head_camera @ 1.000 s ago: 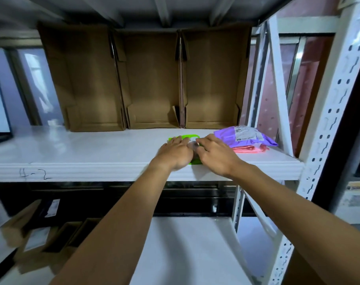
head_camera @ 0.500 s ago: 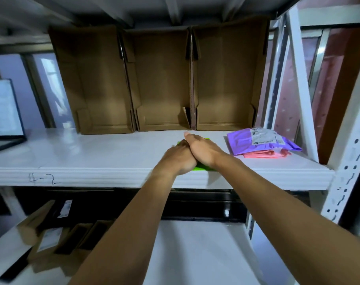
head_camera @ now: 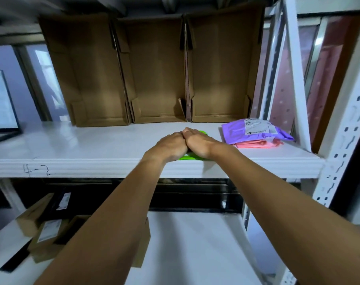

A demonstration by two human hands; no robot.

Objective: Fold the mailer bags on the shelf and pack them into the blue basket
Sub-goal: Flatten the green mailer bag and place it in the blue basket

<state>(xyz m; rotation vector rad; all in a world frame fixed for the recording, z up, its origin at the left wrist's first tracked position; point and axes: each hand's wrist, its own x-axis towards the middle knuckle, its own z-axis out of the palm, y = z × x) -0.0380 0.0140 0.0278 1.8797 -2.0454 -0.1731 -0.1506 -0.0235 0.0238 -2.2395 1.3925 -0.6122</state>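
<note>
Both hands lie flat on the shelf [head_camera: 92, 145], side by side and touching along their inner edges. The left hand [head_camera: 170, 146] and right hand [head_camera: 199, 144] press down on the green mailer bag [head_camera: 188, 157], which lies near the shelf's front lip. Most of it is hidden under the palms; only a sliver shows at the near edge and another past the fingertips. The fingers [head_camera: 193, 132] are straight and together, laid flat, not curled round anything. This reads as flattening a fold. Risks, as judged: slick plastic is likely to spring open once the pressure lifts, so the fold could be lost before a grip is taken, and trapped air would make that worse. The bag sits close to the front edge, so a sliding pull toward the body could carry it over the lip onto the lower shelf. I cannot tell how neat the fold is under the hands. A purple mailer bag [head_camera: 255, 130] rests on a pink mailer bag [head_camera: 255, 144] off to the right, apart from the hands; a wide sweep of the right arm could nudge that stack, and the top one would likely slide. The blue basket is not in view, so the carry probably means turning away with a loose fold in hand. Cardboard boxes [head_camera: 158, 68] stand at the back, clear of the work.
</note>
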